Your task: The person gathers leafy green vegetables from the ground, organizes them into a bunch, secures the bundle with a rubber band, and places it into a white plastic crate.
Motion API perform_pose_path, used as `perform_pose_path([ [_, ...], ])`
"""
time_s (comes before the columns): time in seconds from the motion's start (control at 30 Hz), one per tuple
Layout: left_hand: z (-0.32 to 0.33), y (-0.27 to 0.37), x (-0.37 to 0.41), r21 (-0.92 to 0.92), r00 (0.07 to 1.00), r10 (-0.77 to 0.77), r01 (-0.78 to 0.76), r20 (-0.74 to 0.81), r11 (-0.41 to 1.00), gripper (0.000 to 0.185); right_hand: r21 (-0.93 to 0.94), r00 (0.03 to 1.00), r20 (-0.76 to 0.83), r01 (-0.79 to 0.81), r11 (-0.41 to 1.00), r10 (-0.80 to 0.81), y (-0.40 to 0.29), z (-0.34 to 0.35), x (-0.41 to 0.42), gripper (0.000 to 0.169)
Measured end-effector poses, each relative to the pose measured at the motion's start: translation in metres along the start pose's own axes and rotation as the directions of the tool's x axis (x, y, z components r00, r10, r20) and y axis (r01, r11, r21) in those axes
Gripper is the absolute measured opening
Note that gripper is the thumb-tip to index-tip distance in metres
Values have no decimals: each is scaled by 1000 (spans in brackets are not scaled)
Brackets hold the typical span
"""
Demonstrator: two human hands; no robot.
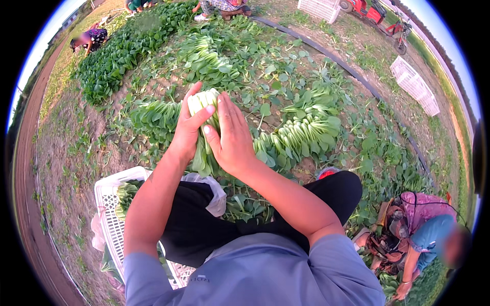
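Note:
Between my two hands is a bunch of leafy greens (203, 102), its pale stem ends pointing up and away and its leaves hanging below my wrists. My left hand (190, 121) wraps its left side, thumb across the stems. Flat along the right side lies my right hand (231, 135), fingers straight and thumb near the other thumb. Just left of my hands, a row of cut greens (156, 118) rests on the ground. A longer curved row of greens (302, 132) lies to the right, stems turned inward. Farther ahead is another row of greens (208, 57).
A white plastic crate (111, 202) holding greens stands by my left leg. Co-workers crouch at right (417, 233) and far left (90, 39). White crates (415, 86) sit beyond a dark hose (329, 55), near a red three-wheeled vehicle (373, 15). Uncut greens (122, 53) grow at upper left.

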State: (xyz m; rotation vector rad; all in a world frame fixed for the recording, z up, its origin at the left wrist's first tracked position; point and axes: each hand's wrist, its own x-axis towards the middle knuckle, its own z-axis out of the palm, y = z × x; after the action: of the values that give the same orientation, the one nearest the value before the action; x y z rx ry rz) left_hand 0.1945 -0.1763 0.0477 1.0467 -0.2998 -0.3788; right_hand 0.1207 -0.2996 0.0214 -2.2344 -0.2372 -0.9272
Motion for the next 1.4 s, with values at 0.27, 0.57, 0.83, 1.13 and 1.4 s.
perform_pose_path([
  [0.27,-5,19,-16,104,1000,-16,17,-18,994,78,267,996,51,-79,960,68,-17,-7,-5,72],
  [0.57,20,67,-8,71,985,172,-174,29,982,81,736,859,281,-480,479,429,73,-81,58,33],
  [0.83,-15,-10,22,-138,988,108,-123,-115,983,87,-36,252,165,-965,261,954,381,-80,-163,19],
  [1.13,-11,-29,71,-4,999,-28,28,30,1000,97,-427,431,147,-784,450,890,430,-10,-209,34],
  [1.4,-19,-35,85,93,988,-43,57,-146,994,102,-145,428,165,-881,451,889,446,6,-210,33],
])
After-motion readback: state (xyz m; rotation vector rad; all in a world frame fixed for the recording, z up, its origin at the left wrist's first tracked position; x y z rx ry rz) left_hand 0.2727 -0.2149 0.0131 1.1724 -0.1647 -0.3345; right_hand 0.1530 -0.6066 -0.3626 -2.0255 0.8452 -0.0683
